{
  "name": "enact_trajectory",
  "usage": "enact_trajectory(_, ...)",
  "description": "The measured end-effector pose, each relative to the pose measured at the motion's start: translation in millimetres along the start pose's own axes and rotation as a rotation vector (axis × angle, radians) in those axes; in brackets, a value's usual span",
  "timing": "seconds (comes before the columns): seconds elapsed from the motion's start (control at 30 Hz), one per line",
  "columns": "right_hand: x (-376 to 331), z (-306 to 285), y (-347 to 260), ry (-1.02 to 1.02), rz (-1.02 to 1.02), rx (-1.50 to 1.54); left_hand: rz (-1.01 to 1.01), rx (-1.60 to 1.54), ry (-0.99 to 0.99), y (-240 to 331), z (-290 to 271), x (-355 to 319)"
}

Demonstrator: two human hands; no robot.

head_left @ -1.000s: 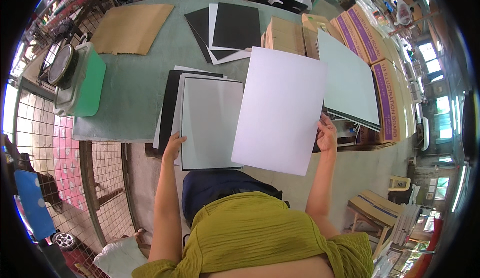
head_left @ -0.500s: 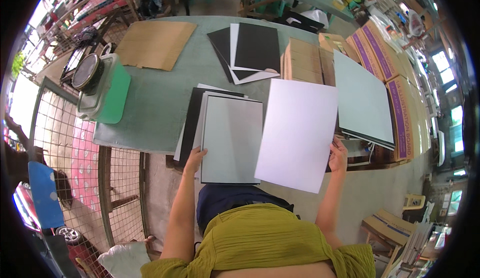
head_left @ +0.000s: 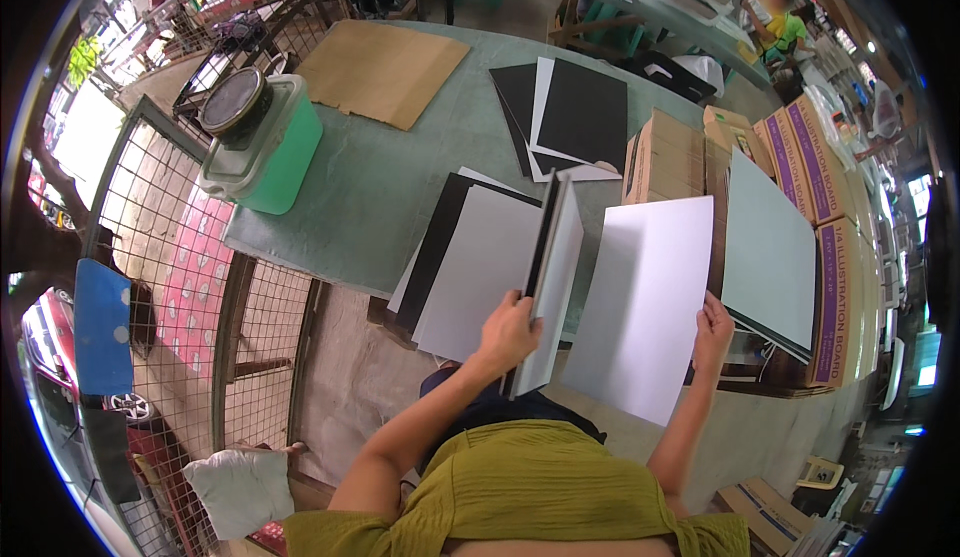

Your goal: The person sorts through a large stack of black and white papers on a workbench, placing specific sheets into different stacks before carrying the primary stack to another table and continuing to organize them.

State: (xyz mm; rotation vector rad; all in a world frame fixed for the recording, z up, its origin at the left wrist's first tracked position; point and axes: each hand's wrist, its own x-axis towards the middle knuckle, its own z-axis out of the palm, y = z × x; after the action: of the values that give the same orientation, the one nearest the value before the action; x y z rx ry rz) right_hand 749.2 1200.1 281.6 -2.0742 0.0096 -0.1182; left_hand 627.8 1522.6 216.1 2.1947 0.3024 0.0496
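Pinching a smooth white sheet [head_left: 645, 307] by its edge in right hand [head_left: 712, 337]; gripping stiff boards [head_left: 560, 282] edgewise in left hand [head_left: 511, 333] over near edge of table [head_left: 370, 207], with gap between.

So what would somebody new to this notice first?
Probably the big white sheet, bright at the centre right, its right edge held by the right hand. Just left of it, the left hand grips some boards tipped up nearly on edge. After those, perhaps the green tub near the left end of the table, with a dark round container on its lid.
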Motion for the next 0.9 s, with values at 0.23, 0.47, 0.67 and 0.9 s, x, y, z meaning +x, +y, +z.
enact_trajectory(0.23,27,18,-90,0.19,-0.193,-0.168,0.1,0.036,0.041,21,7,5)
enact_trajectory(0.47,119,46,-127,0.554,-0.581,0.085,-0.028,0.023,-0.016,-12,-5,5)
enact_trajectory(0.67,269,127,-112,0.448,-0.554,0.334,0.021,-0.048,0.035,10,13,-1)
enact_trajectory(0.9,349,245,-119,0.043,-0.137,0.821,0.015,-0.056,0.054,23,11,-3)
